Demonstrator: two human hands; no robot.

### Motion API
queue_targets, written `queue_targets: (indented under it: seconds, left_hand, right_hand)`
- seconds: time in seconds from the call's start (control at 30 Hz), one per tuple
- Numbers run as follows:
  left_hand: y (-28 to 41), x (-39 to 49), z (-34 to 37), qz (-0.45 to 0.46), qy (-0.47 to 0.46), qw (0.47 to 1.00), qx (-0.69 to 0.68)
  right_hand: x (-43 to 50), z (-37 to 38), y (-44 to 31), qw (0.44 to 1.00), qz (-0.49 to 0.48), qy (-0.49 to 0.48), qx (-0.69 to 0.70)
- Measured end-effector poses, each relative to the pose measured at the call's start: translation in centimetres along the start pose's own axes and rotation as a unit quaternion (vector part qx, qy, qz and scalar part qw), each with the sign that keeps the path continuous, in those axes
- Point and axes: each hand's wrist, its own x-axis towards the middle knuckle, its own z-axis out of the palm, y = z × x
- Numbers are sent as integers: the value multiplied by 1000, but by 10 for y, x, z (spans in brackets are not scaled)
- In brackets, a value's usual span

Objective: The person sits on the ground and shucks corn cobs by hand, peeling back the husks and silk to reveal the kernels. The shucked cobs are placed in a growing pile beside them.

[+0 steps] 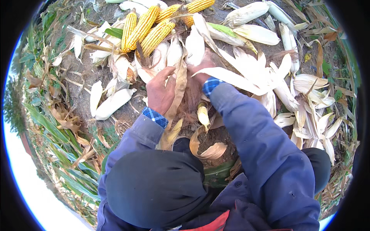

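My left hand is bent at a long dry husk leaf, thumb and forefinger close together near its edge. Whether the fingers grip the leaf is not plain. My right hand is partly hidden behind a pale husk strip, at the base of a white husk; its fingers cannot be made out. Brown corn silk lies between the hands. Just beyond them, several husked yellow corn cobs rest in a pile on husks. A cut corn stalk end shows below my right wrist.
Ears still in white husk lie on the soil at left. Loose peeled husks are heaped at right, with more husked-over ears at the far right. Green and dry corn leaves border the left side. My knees are close below my hands.
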Motion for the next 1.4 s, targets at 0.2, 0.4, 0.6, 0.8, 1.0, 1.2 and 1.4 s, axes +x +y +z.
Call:
queue_targets:
  seconds: [0.2,0.4,0.6,0.8,1.0,1.2,1.4]
  left_hand:
    - [33,-6,-17,190,13,981,-39]
    - [75,14,0,303,-26,950,-75]
    - [56,14,20,299,77,949,-67]
    - [32,36,32,147,126,944,-268]
    - [27,37,30,98,116,933,-325]
    - [43,35,36,76,65,946,-307]
    - [53,29,31,81,-22,962,-259]
  right_hand:
    - [13,-108,-25,892,-99,-10,442]
    - [-13,-129,-51,877,-43,-121,463]
    - [-33,-82,-16,917,-135,-220,302]
    - [-44,-100,-17,963,-217,-153,-53]
    - [-43,-96,-22,925,-345,-102,120]
    - [-43,-64,-31,862,-482,143,63]
    - [-49,-54,-30,887,-416,186,80]
